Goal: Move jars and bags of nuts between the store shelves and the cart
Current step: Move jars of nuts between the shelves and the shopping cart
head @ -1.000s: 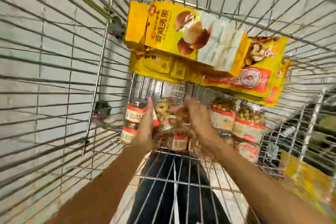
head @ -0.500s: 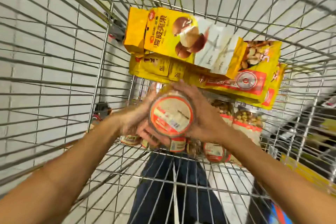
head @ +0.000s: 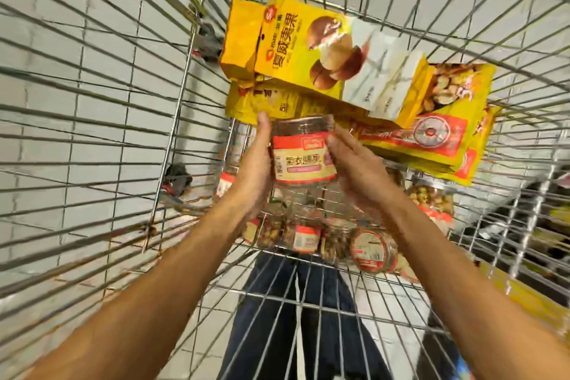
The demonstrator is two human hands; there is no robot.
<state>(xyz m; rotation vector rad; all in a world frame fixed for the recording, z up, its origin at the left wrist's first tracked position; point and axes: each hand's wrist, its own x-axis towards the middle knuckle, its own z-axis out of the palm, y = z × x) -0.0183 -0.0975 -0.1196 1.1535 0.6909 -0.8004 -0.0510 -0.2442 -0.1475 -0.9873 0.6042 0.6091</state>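
**Jar held between both palms, above the cart floor**

I have the jar point(head: 303, 151) between my two hands, straight ahead of me and lifted clear of the other jars point(head: 308, 236) lying on the bottom of the cart point(head: 172, 145). My left hand point(head: 256, 163) presses flat along its left side, fingers straight and reaching up to the lid end. My right hand point(head: 354, 163) presses against its right side, fingers also fairly straight, with the fingertips touching the label. Neither hand curls round it as far as I can see; it is squeezed between the two, and both are equally close.

The jar's long axis runs away from me, roughly up the picture, with the lid end farthest from me and just in front of the yellow bags point(head: 339, 65) stacked at the far end of the cart. Its near end is hidden by blur and by my wrists.

It is a clear plastic jar, dark brown nuts showing through above and below a wide label, cream with a red band at the top and printed characters. I judge it light and stiff, but smooth-sided, so a flat squeeze could let it slip. To reach a shelf I would have to bring it up over the wire side.
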